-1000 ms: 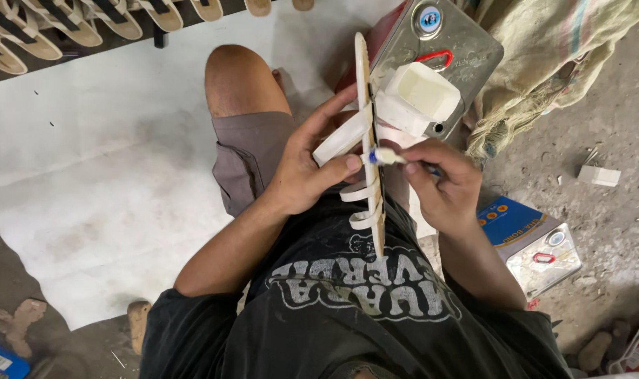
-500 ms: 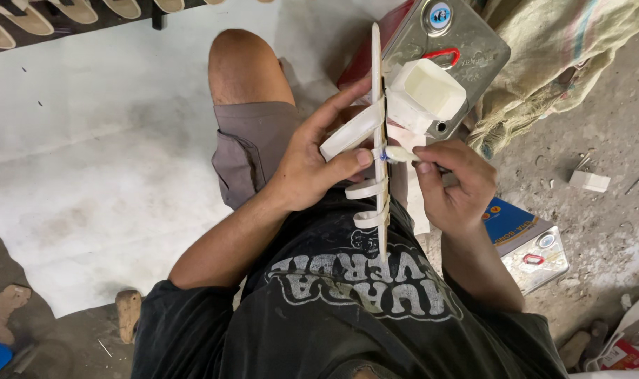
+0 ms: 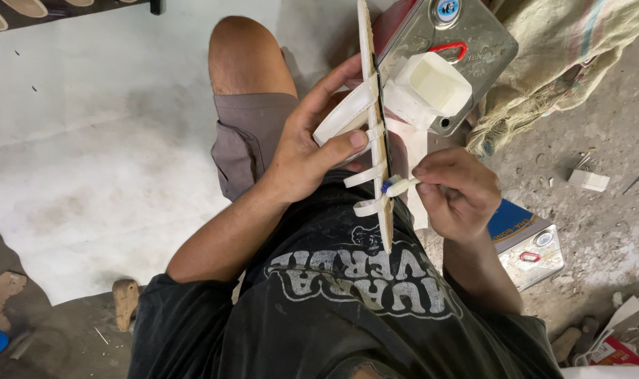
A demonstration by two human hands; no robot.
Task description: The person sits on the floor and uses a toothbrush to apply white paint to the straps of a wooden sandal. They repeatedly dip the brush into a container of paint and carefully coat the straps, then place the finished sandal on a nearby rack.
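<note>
My left hand (image 3: pixel 312 151) grips a thin pale sandal sole (image 3: pixel 375 126) held on edge, with several white straps (image 3: pixel 365 172) looping off its left side. The thumb presses on the sole's edge and the fingers wrap a wide white strap. My right hand (image 3: pixel 460 193) pinches a small glue brush (image 3: pixel 398 187) with a white handle and blue tip, its tip touching the sole's edge just below the left thumb. I sit with a bare knee (image 3: pixel 245 52) raised, in grey shorts and a black printed shirt.
A square metal can (image 3: pixel 467 42) with a white plastic cup (image 3: pixel 431 84) on top stands just beyond the sole. A second can (image 3: pixel 533 242) sits by my right elbow. A sack (image 3: pixel 572 56) lies to the right. Pale sheeting (image 3: pixel 88 154) covers the floor at left.
The right hand has slid the brush down the sole's edge toward me. The left hand keeps its grip on the sole and straps. The view has shifted slightly.
</note>
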